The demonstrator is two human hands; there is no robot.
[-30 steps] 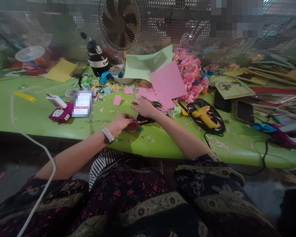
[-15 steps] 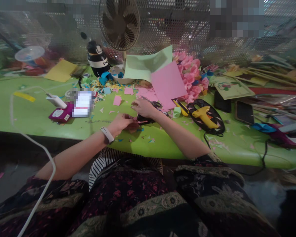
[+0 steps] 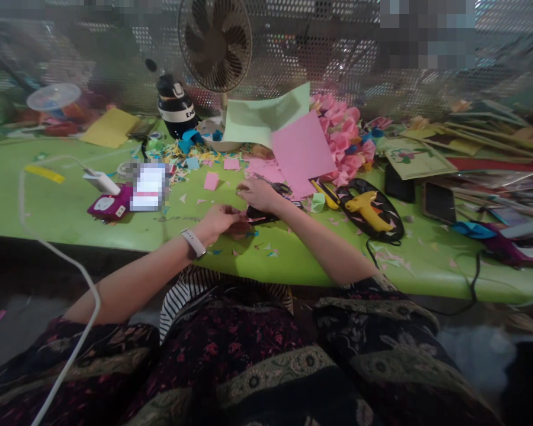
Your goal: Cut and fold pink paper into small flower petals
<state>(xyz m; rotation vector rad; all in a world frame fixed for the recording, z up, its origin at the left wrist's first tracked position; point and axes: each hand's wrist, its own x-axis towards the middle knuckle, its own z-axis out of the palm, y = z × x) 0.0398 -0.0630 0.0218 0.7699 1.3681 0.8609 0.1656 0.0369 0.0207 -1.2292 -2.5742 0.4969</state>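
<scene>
My left hand, with a pale watch band at the wrist, is closed in a pinch on a small pink paper piece. The paper's edge reaches into a black tool that looks like a stapler. My right hand is closed over the top of this stapler and presses on it, covering most of it. Scissors lie just behind the right hand. Small pink paper squares rest on the green table beyond my hands.
A yellow glue gun lies on a black stand, right, near a yellow cutter. Behind are pink paper flowers, a pink sheet, a fan and a bottle. A lit phone lies left by a white cable.
</scene>
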